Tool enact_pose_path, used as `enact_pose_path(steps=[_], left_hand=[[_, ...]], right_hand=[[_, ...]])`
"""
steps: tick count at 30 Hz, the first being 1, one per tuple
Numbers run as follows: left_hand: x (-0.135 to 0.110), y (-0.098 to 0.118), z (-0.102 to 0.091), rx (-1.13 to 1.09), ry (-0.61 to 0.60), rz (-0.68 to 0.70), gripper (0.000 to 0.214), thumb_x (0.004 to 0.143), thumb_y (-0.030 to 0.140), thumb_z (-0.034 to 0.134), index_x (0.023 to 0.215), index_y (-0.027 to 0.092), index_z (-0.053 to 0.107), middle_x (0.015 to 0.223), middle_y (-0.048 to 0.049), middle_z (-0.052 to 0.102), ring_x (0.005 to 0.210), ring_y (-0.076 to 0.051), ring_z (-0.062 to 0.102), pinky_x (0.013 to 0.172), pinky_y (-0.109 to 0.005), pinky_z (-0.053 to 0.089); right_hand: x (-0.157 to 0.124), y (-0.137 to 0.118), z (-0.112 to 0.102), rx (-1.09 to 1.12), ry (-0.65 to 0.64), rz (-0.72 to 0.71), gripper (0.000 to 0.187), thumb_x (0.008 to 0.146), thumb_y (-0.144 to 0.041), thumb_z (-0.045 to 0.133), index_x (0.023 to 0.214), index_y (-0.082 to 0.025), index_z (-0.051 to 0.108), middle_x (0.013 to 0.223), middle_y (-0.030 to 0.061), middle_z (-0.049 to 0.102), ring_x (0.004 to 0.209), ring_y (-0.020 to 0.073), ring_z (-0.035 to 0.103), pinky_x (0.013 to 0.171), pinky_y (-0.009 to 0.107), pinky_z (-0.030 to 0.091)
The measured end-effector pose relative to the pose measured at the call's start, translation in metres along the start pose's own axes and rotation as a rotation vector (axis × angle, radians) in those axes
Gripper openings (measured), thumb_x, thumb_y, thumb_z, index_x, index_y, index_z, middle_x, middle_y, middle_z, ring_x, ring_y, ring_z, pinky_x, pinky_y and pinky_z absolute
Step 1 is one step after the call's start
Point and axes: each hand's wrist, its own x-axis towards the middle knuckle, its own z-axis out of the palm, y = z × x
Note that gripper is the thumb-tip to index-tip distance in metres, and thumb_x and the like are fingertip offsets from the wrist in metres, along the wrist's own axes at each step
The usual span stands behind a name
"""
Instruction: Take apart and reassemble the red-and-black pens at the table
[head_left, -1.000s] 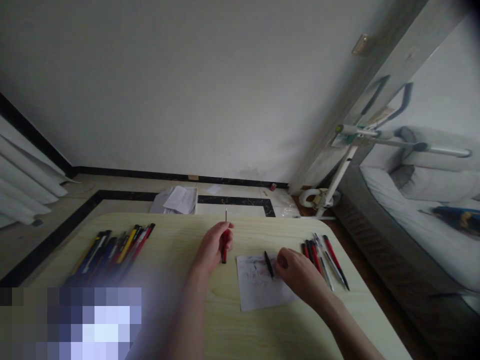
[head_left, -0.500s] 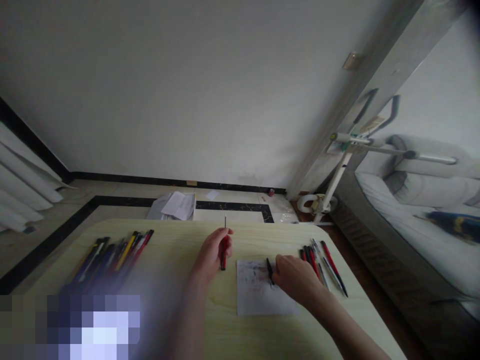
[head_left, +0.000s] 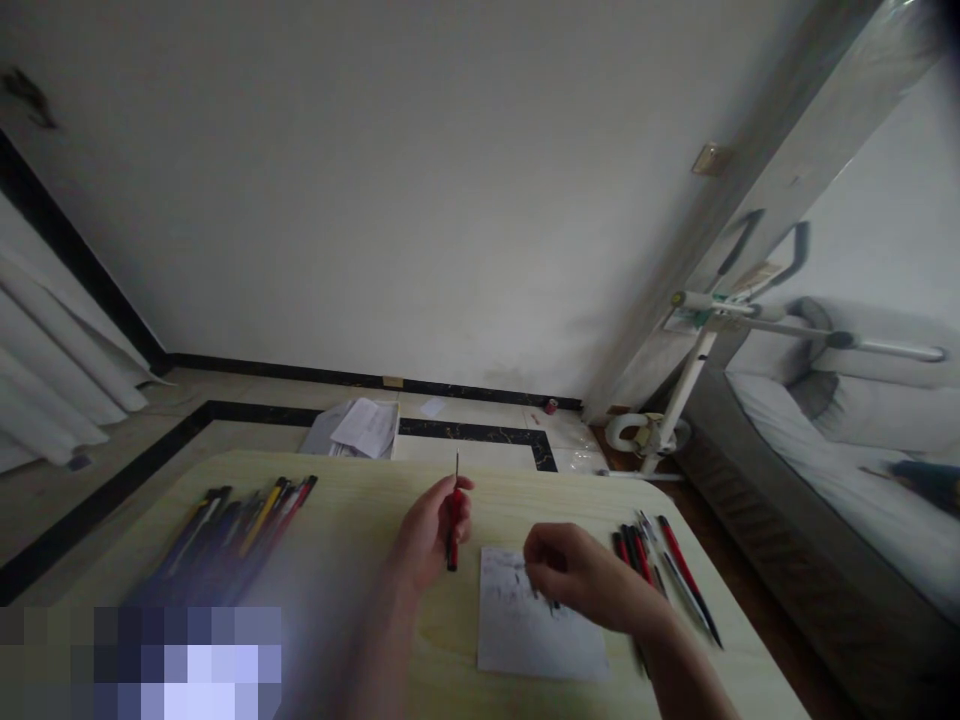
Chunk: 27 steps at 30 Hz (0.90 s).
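My left hand (head_left: 429,526) is closed round a red pen (head_left: 453,530) held upright, its thin tip pointing up above my fingers. My right hand (head_left: 571,576) is curled over a white sheet of paper (head_left: 534,630) with scribbles on it, pinching a small dark part that is mostly hidden under the fingers. A row of red and black pens (head_left: 664,570) lies just right of that hand. A larger bunch of mixed pens (head_left: 232,530) lies on the left of the pale wooden table (head_left: 360,600).
Beyond the table's far edge a stack of papers (head_left: 364,428) lies on the tiled floor. White exercise equipment (head_left: 690,390) and a bed (head_left: 840,470) stand at the right. A blurred patch covers the lower left corner.
My right hand has slid left over the paper and closed on the dark part that lay there. The left hand has kept the red pen upright. The view shifted slightly.
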Motion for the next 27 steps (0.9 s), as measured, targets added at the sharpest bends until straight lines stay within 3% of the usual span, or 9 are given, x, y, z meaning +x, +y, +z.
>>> enact_pose_path(steps=[2,4,7,10,17,20,27], left_hand=[[-0.002,0.004,0.000,-0.035,0.005,0.017,0.024,0.075,0.036,0.054,0.085,0.015,0.053,0.056,0.0046,0.047,0.039,-0.005,0.038,0.041,-0.020,0.028],[-0.004,0.007,-0.001,-0.044,0.008,0.041,0.025,0.075,0.035,0.055,0.089,0.015,0.053,0.056,0.0047,0.047,0.039,-0.005,0.038,0.040,-0.020,0.027],[-0.006,0.009,-0.001,-0.044,-0.011,0.056,0.023,0.076,0.035,0.056,0.088,0.016,0.052,0.055,0.0050,0.047,0.040,-0.005,0.038,0.041,-0.021,0.027],[-0.006,0.008,0.000,-0.020,-0.030,0.021,0.022,0.075,0.036,0.056,0.081,0.016,0.050,0.055,0.0046,0.048,0.038,-0.005,0.037,0.040,-0.021,0.027],[-0.007,0.004,0.007,0.110,-0.085,-0.086,0.020,0.073,0.034,0.059,0.077,0.016,0.049,0.058,0.0032,0.052,0.035,-0.003,0.037,0.038,-0.020,0.023],[-0.007,0.002,0.010,0.134,-0.112,-0.109,0.019,0.075,0.033,0.058,0.076,0.016,0.049,0.059,0.0024,0.052,0.035,-0.003,0.038,0.038,-0.020,0.022],[-0.007,-0.001,0.009,0.183,-0.145,-0.143,0.015,0.078,0.030,0.054,0.078,0.016,0.050,0.056,0.0020,0.052,0.034,-0.004,0.036,0.036,-0.019,0.019]], right_hand=[[0.015,-0.008,0.011,0.308,-0.075,-0.075,0.010,0.070,-0.017,0.048,0.072,-0.015,0.057,0.063,-0.0008,0.058,0.049,0.0068,0.042,0.044,0.018,0.030],[0.032,-0.013,0.023,0.603,-0.057,-0.130,0.006,0.069,-0.018,0.049,0.068,-0.015,0.054,0.060,-0.0018,0.056,0.042,0.0045,0.035,0.040,0.018,0.025],[0.059,-0.016,0.042,0.989,0.170,-0.213,0.006,0.069,-0.019,0.052,0.064,-0.016,0.048,0.051,-0.0051,0.048,0.039,0.0036,0.030,0.037,0.017,0.020],[0.077,-0.012,0.052,1.217,0.331,-0.262,0.012,0.071,-0.022,0.054,0.064,-0.017,0.046,0.049,-0.0074,0.042,0.036,0.0024,0.025,0.037,0.017,0.018],[0.091,0.006,0.051,1.364,0.533,-0.205,0.018,0.071,-0.026,0.057,0.064,-0.018,0.043,0.050,-0.0087,0.038,0.036,0.0020,0.025,0.035,0.015,0.018],[0.094,0.011,0.054,1.388,0.613,-0.159,0.017,0.070,-0.029,0.058,0.068,-0.018,0.046,0.057,-0.0072,0.046,0.037,0.0017,0.029,0.034,0.016,0.020],[0.096,0.019,0.060,1.365,0.651,-0.125,0.017,0.073,-0.031,0.057,0.072,-0.017,0.048,0.070,-0.0036,0.058,0.036,0.0010,0.035,0.032,0.016,0.020]])
